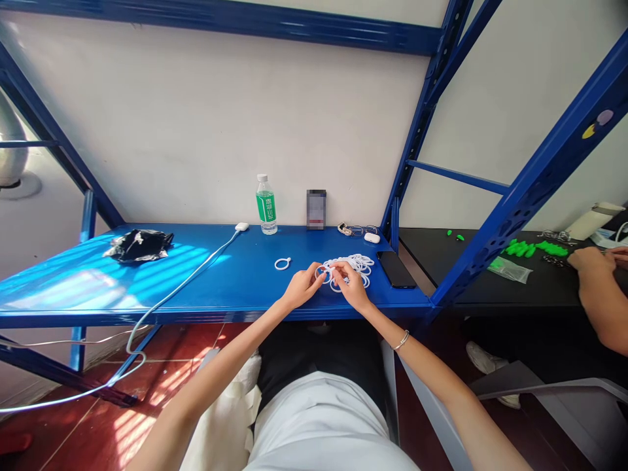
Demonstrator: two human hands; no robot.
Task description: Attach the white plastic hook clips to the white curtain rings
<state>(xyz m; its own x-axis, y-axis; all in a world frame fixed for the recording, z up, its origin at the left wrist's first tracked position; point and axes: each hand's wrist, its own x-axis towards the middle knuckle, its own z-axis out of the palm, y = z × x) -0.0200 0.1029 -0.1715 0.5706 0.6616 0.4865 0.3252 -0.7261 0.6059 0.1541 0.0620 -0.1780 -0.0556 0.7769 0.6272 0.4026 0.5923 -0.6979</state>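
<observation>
My left hand (303,288) is closed, thumb and fingers pinching a thin white ring (318,269) above the blue table's front part. From the other side, my right hand (351,286) pinches the same ring, its fingertips close to the left ones. Fingers partly cover the ring, so its joint is hard to make out. A heap of similar white rings (362,261) lies just behind and beside my right hand. One separate white ring (288,261) with a small tab rests on the table, left of and beyond my left hand.
On the blue table (220,288) are a black plastic bag (140,246), a white cable (196,269), a bottle (266,206), a small dark box (316,209), glasses (360,230), a white earbud case (371,238) and a phone (396,269). Another person's arm (601,301) is at the right-hand table with green pieces (523,248).
</observation>
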